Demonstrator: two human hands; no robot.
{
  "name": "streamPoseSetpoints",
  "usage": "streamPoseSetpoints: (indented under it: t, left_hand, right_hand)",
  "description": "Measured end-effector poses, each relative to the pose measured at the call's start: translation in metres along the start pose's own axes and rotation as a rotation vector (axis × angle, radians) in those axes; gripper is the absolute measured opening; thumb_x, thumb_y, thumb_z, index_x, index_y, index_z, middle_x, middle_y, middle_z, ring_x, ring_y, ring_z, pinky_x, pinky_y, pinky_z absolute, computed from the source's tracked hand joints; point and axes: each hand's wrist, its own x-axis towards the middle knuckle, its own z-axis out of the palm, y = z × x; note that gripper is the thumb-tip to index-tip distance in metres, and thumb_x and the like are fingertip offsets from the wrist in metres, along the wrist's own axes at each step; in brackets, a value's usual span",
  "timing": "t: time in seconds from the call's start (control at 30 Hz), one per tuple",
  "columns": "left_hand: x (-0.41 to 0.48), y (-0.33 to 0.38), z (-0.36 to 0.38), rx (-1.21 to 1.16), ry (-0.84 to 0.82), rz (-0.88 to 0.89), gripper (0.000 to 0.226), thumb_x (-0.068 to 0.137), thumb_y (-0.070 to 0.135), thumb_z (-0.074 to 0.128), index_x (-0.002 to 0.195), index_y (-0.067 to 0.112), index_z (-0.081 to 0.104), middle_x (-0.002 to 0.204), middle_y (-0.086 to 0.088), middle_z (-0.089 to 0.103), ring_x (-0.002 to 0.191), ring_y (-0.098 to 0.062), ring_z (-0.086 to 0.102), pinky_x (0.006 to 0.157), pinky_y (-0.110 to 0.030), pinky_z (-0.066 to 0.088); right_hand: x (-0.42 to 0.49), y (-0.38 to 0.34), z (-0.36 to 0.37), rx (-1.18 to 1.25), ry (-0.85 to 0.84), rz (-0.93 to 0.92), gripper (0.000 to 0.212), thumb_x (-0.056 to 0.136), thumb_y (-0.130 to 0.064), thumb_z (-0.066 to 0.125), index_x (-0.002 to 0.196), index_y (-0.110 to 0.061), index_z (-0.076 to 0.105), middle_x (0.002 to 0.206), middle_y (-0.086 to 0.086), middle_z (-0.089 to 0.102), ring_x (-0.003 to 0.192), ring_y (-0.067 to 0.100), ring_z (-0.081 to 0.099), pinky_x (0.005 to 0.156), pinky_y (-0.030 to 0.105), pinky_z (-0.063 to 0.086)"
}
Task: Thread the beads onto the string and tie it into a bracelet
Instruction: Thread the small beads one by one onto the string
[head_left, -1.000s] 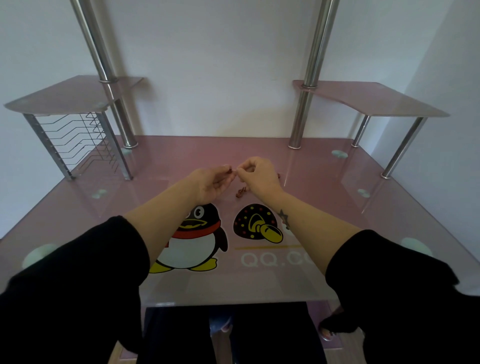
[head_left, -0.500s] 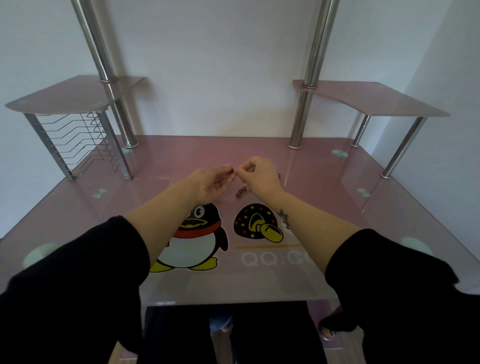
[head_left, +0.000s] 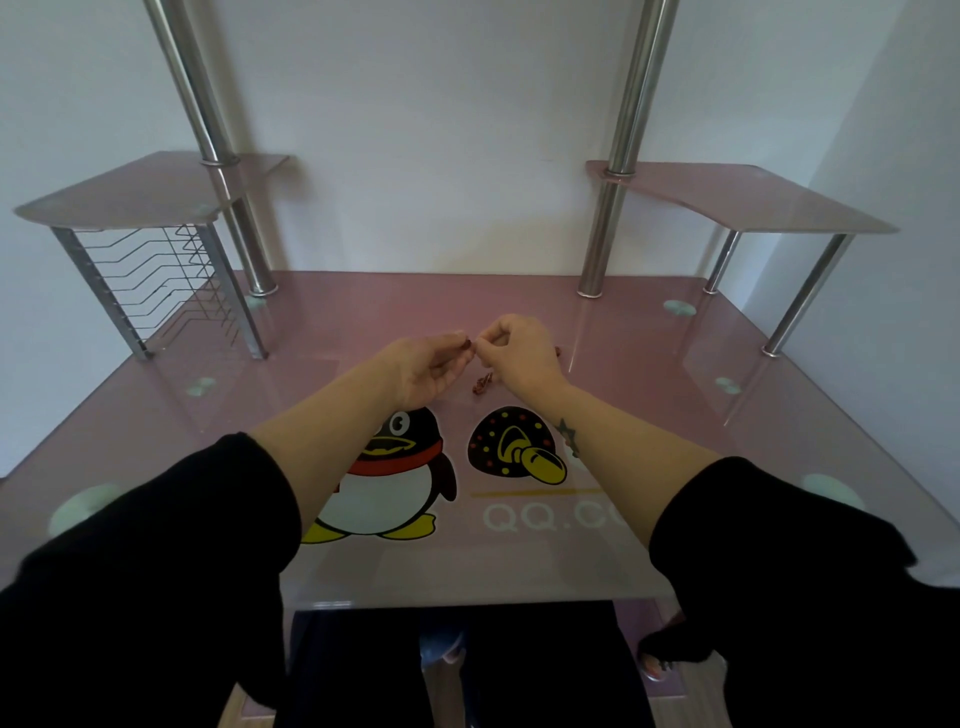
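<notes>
My left hand (head_left: 431, 366) pinches a small dark red bead (head_left: 467, 343) at its fingertips. My right hand (head_left: 519, 351) is raised just to the right, its thumb and forefinger pinched together right at that bead; the string itself is too thin to make out. A small cluster of dark red beads (head_left: 482, 385) hangs or lies just below and between the two hands, over the pink glass desk (head_left: 332, 322). Another red bead (head_left: 558, 352) peeks out behind my right hand.
Two chrome posts (head_left: 602, 228) rise from the back of the desk, carrying pink corner shelves (head_left: 753, 200) left and right. A wire rack (head_left: 156, 280) stands under the left shelf. A penguin print (head_left: 400, 467) and a mushroom print (head_left: 511, 441) lie near the front.
</notes>
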Motion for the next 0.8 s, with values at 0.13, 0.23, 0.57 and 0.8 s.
streamPoseSetpoints:
  t: [0.13,0.23,0.57,0.8]
  left_hand:
    - [0.0006,-0.0003,-0.0015,-0.009,-0.005,0.001,0.005,0.089,0.005,0.062,0.086,0.002,0.065,0.066,-0.007,0.071,0.066,-0.011,0.066,0.058,-0.017,0.056]
    - [0.0018,-0.0009,-0.0024,-0.016,-0.019,0.002,0.007,0.090,0.006,0.062,0.086,0.003,0.065,0.067,-0.007,0.071,0.060,-0.010,0.068,0.056,-0.017,0.056]
    - [0.0042,-0.0016,-0.0049,-0.035,-0.028,0.003,0.006,0.090,0.005,0.061,0.087,0.003,0.065,0.068,-0.008,0.072,0.061,-0.011,0.070,0.055,-0.017,0.055]
    - [0.0032,-0.0011,-0.0037,-0.028,-0.035,-0.002,0.007,0.090,0.005,0.062,0.084,0.002,0.065,0.068,-0.008,0.072,0.061,-0.011,0.069,0.056,-0.017,0.056]
  right_hand:
    - [-0.0005,0.0004,0.0002,0.007,-0.001,0.006,0.017,0.086,-0.016,0.065,0.070,-0.022,0.059,0.068,-0.003,0.065,0.057,0.011,0.060,0.061,0.034,0.056]
    - [-0.0007,0.0011,0.0004,0.002,0.012,0.006,0.013,0.086,-0.017,0.064,0.074,-0.019,0.060,0.070,-0.001,0.066,0.059,0.014,0.062,0.062,0.036,0.057]
    - [-0.0020,0.0014,0.0015,0.010,0.028,-0.010,0.011,0.086,-0.016,0.065,0.076,-0.016,0.062,0.071,0.000,0.067,0.058,0.014,0.061,0.061,0.038,0.058]
    - [-0.0015,0.0010,-0.0001,-0.034,0.041,-0.030,0.020,0.085,-0.019,0.066,0.070,-0.026,0.055,0.068,-0.007,0.062,0.061,0.010,0.060,0.058,0.028,0.052]
